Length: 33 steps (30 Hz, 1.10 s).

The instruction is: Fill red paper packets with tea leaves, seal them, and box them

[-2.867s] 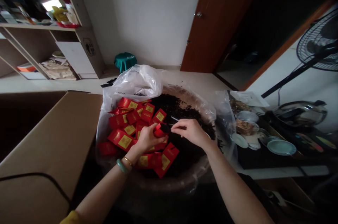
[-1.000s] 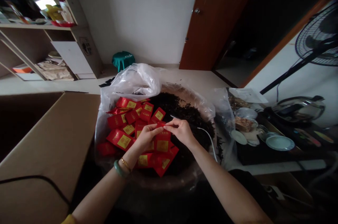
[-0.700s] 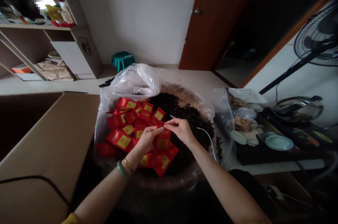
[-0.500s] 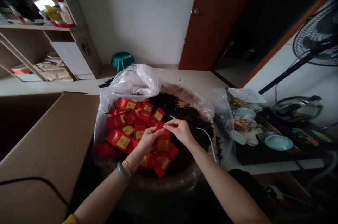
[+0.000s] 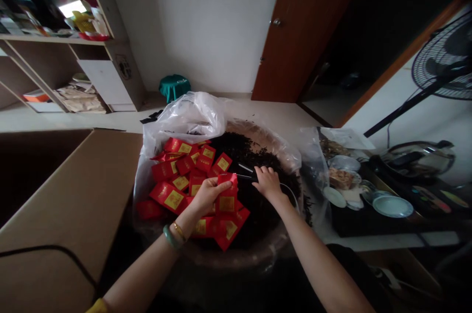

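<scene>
My left hand [image 5: 208,195] pinches a red tea packet [image 5: 227,200] with a gold square by its upper part, thumb on the front. Beside it, my right hand [image 5: 268,184] has its fingers round the dark handle of a corded clamp like a handheld heat sealer [image 5: 246,168]. The clamp's two thin jaws stand apart, pointing left, and the lower one is close to the packet's top edge. Whether they touch cannot be made out. More red packets [image 5: 172,199] lie heaped to the left, on dark loose tea leaves [image 5: 239,148] in a round basket [image 5: 282,148].
Clear plastic sheeting [image 5: 201,109] lines the basket. An open cardboard box [image 5: 84,175] stands at left, shelves [image 5: 125,74] behind it. On the right, a low table [image 5: 354,217] carries dishes and a glass kettle [image 5: 420,160], with a fan [image 5: 444,52] above. A white cord [image 5: 293,195] curves right of my hand.
My right hand has left the packet's top edge, moved right and taken hold of the clamp. My left hand keeps the packet in nearly the same place.
</scene>
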### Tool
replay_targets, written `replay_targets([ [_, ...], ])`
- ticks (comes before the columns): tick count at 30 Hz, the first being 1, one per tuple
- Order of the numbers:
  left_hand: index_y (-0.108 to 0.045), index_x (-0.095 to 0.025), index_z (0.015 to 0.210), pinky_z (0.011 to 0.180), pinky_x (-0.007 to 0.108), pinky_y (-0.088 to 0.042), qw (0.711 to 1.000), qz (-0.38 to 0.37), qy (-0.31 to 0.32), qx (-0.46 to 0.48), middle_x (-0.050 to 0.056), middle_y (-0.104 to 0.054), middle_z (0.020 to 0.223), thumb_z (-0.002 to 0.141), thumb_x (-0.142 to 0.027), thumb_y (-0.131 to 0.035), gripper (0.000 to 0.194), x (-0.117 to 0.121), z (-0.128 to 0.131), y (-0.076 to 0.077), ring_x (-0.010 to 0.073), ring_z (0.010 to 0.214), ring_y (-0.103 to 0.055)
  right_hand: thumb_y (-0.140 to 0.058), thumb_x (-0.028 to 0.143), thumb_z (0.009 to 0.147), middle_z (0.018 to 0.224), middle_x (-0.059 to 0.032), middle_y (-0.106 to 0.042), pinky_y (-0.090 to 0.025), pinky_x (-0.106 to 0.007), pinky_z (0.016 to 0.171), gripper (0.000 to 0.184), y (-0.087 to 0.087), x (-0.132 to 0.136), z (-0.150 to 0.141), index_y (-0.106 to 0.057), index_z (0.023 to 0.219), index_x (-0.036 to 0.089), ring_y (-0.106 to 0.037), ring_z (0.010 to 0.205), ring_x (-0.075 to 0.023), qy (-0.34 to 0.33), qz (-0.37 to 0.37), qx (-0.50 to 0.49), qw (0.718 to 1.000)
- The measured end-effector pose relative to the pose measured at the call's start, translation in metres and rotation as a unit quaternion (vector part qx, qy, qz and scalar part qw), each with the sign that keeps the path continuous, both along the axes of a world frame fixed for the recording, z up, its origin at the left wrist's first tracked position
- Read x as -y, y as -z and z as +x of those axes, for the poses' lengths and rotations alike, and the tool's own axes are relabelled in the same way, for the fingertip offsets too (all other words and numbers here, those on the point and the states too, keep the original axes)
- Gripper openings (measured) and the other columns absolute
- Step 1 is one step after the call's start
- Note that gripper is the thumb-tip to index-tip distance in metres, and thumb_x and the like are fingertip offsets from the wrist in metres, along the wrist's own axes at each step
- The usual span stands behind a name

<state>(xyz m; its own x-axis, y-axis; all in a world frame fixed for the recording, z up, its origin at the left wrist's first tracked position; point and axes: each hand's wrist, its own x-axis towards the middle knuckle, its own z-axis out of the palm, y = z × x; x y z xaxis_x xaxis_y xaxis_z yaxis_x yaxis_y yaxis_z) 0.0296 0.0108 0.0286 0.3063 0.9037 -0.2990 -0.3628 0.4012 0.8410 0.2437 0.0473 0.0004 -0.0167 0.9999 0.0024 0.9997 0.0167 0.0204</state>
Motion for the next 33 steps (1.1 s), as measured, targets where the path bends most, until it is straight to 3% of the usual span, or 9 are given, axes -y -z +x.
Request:
replay_targets([
  [3, -0.067, -0.011, 0.068, 0.052, 0.024, -0.049, 1.000, 0.007, 0.002, -0.023, 0.002, -0.067, 0.058, 0.048, -0.042, -0.088, 0.043, 0.001, 0.000, -0.002, 0.0133, 0.052, -0.061, -0.066, 0.028, 0.081, 0.113, -0.0154, -0.062, -0.042, -0.040, 0.086, 0.045, 0.010, -0.002, -0.004, -0.054, 0.123, 0.018, -0.054, 0.107, -0.0306, -0.023, 0.015, 0.008, 1.000],
  [6, -0.067, -0.011, 0.069, 0.051, 0.023, -0.047, 0.998, 0.031, -0.005, -0.046, 0.000, -0.065, 0.057, 0.050, -0.045, -0.086, 0.043, 0.003, -0.001, -0.008, 0.0126, 0.051, -0.059, -0.068, 0.028, 0.079, 0.112, -0.0137, -0.062, -0.045, -0.034, 0.083, 0.042, 0.007, -0.008, 0.004, -0.058, 0.118, 0.018, -0.058, 0.103, -0.0269, -0.022, 0.007, -0.044, 0.999],
  [11, -0.067, -0.011, 0.071, 0.053, 0.023, -0.046, 0.996, 0.055, -0.010, -0.062, 0.002, -0.067, 0.063, 0.049, -0.047, -0.086, 0.047, 0.000, -0.004, -0.015, 0.0126, 0.054, -0.059, -0.069, 0.039, 0.079, 0.113, -0.0128, -0.066, -0.048, -0.036, 0.089, 0.045, -0.022, -0.010, 0.031, -0.062, 0.118, 0.018, -0.063, 0.103, -0.0267, -0.042, 0.027, -0.247, 0.968],
  [15, -0.067, -0.011, 0.071, 0.054, 0.022, -0.045, 0.994, 0.071, -0.007, -0.084, 0.003, -0.068, 0.065, 0.046, -0.051, -0.085, 0.051, -0.003, -0.004, -0.014, 0.0121, 0.055, -0.058, -0.065, 0.049, 0.079, 0.111, -0.0085, -0.070, -0.050, -0.039, 0.090, 0.050, -0.050, 0.008, 0.022, -0.064, 0.119, 0.018, -0.064, 0.103, -0.0266, -0.116, -0.034, -0.370, 0.921],
  [18, -0.069, -0.010, 0.072, 0.055, 0.022, -0.044, 0.990, 0.096, 0.004, -0.106, 0.003, -0.068, 0.066, 0.047, -0.054, -0.083, 0.052, -0.002, -0.004, -0.014, 0.0119, 0.057, -0.057, -0.069, 0.049, 0.075, 0.114, -0.0094, -0.069, -0.048, -0.039, 0.094, 0.053, -0.064, 0.022, 0.005, -0.066, 0.117, 0.018, -0.064, 0.105, -0.0268, -0.153, -0.066, -0.374, 0.912],
  [21, -0.071, -0.010, 0.075, 0.057, 0.023, -0.044, 0.985, 0.120, 0.026, -0.120, 0.004, -0.069, 0.068, 0.050, -0.054, -0.082, 0.051, -0.001, -0.004, -0.014, 0.0129, 0.059, -0.057, -0.070, 0.047, 0.074, 0.114, -0.0108, -0.068, -0.047, -0.039, 0.094, 0.051, -0.071, 0.029, -0.004, -0.067, 0.116, 0.018, -0.064, 0.105, -0.0270, -0.154, -0.053, -0.347, 0.924],
  [28, -0.073, -0.011, 0.076, 0.064, 0.025, -0.047, 0.981, 0.139, 0.018, -0.135, 0.006, -0.070, 0.072, 0.052, -0.044, -0.083, 0.042, -0.003, -0.006, -0.016, 0.0165, 0.066, -0.061, -0.074, 0.039, 0.072, 0.104, -0.0088, -0.072, -0.050, -0.035, 0.088, 0.046, -0.074, 0.029, -0.003, -0.069, 0.113, 0.018, -0.067, 0.096, -0.0256, -0.129, -0.081, -0.330, 0.932],
  [33, -0.072, -0.011, 0.075, 0.064, 0.026, -0.049, 0.983, 0.118, 0.018, -0.138, 0.005, -0.071, 0.071, 0.052, -0.045, -0.083, 0.043, -0.003, -0.007, -0.020, 0.0182, 0.067, -0.062, -0.074, 0.034, 0.073, 0.097, -0.0047, -0.074, -0.050, -0.032, 0.085, 0.032, -0.073, 0.030, -0.008, -0.073, 0.103, 0.021, -0.068, 0.090, -0.0224, -0.139, -0.039, -0.344, 0.928],
])
